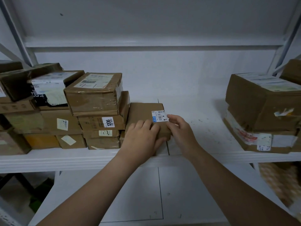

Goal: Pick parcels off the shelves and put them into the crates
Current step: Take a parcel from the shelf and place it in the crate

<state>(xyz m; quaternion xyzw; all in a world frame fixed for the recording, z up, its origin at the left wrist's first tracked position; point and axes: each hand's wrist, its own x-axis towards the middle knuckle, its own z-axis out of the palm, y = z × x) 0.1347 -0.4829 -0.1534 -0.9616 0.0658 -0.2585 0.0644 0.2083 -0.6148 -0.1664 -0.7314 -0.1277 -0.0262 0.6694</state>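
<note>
Flat parcel on shelf, long axis front-to-back, left hand, right hand, grips clamped on it

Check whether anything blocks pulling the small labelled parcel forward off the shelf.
Nothing visible does. The left hand and right hand are on the small parcel, and the stacked boxes sit against its left side only, not in front.
</note>
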